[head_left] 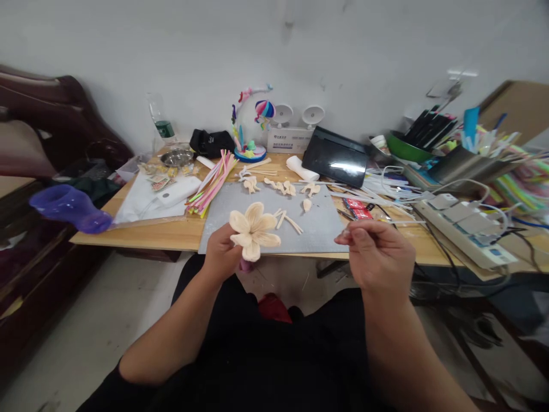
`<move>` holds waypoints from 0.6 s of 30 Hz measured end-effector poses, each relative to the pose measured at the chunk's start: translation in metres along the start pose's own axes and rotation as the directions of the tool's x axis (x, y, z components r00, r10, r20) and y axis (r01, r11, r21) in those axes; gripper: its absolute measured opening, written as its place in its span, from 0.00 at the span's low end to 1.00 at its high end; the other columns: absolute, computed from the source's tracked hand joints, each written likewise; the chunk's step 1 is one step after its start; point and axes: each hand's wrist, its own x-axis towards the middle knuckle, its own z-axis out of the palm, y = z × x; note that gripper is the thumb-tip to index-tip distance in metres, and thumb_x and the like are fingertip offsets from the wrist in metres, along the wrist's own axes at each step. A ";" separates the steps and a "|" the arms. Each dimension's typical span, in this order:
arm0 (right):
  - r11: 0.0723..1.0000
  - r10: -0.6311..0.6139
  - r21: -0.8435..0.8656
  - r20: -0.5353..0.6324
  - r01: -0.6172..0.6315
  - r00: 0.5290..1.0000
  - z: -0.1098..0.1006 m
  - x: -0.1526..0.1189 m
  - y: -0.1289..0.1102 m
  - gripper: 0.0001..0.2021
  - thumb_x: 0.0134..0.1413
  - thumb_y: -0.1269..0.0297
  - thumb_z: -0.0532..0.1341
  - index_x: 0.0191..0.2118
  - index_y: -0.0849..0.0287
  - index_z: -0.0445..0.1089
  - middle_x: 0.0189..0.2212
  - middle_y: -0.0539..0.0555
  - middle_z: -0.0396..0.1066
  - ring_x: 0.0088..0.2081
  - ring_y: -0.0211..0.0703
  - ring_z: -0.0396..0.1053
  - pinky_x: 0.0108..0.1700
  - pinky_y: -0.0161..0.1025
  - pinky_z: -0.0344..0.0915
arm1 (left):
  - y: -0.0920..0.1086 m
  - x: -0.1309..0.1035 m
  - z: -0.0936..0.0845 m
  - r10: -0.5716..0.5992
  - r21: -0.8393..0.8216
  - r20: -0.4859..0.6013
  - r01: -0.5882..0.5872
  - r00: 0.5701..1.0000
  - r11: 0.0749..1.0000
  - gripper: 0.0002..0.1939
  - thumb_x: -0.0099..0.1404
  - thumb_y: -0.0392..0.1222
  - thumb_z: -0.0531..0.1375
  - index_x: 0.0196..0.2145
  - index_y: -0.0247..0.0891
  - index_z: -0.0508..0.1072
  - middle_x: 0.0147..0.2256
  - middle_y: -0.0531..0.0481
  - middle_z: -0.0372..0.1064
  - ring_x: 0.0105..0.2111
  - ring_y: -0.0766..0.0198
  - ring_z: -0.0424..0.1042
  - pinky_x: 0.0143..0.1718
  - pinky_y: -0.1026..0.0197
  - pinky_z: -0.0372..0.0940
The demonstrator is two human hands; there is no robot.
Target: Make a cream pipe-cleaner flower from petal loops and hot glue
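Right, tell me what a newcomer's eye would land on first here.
First the cream fuzzy flower, held up in the left hand at the table's near edge, over the grey mat. The right hand is raised beside it, fingertips pinched together. Next, the fan of pink, yellow and green pipe cleaners left of the mat, and the rainbow-coloured ornament standing by the wall.
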 end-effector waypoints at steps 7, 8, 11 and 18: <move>0.943 0.007 -0.311 0.375 0.118 0.927 0.002 0.000 -0.005 0.05 0.49 0.72 0.60 0.29 0.58 0.73 0.30 0.52 0.71 0.32 0.38 0.70 0.34 0.37 0.68 | 0.017 0.002 0.004 0.047 -0.066 0.064 -0.043 0.997 0.997 0.05 0.47 0.30 0.59 0.23 0.37 0.74 0.21 0.53 0.68 0.21 0.66 0.64 0.23 0.65 0.59; 0.934 0.022 -0.334 0.419 0.131 0.908 0.006 0.001 -0.006 0.05 0.49 0.72 0.60 0.31 0.58 0.73 0.28 0.51 0.71 0.30 0.37 0.70 0.32 0.36 0.69 | 0.021 0.002 0.004 0.078 -0.079 0.100 -0.070 0.992 0.994 0.05 0.47 0.30 0.60 0.23 0.37 0.74 0.21 0.53 0.68 0.21 0.66 0.64 0.23 0.64 0.58; 0.924 -0.078 -0.297 0.467 0.239 0.881 0.019 0.005 -0.013 0.07 0.50 0.72 0.60 0.36 0.57 0.72 0.24 0.49 0.71 0.25 0.35 0.70 0.29 0.35 0.69 | 0.037 0.003 0.003 0.154 -0.177 0.213 -0.117 0.965 0.977 0.04 0.49 0.33 0.61 0.22 0.39 0.74 0.21 0.52 0.68 0.22 0.66 0.64 0.24 0.63 0.59; 0.718 -0.481 -0.063 0.675 0.693 0.560 0.036 0.015 -0.032 0.11 0.51 0.77 0.58 0.39 0.57 0.71 0.36 0.55 0.70 0.36 0.37 0.69 0.36 0.36 0.69 | 0.055 0.003 -0.002 0.050 -0.267 0.421 0.071 0.906 0.961 0.05 0.48 0.36 0.65 0.18 0.37 0.74 0.19 0.51 0.67 0.20 0.66 0.63 0.23 0.63 0.59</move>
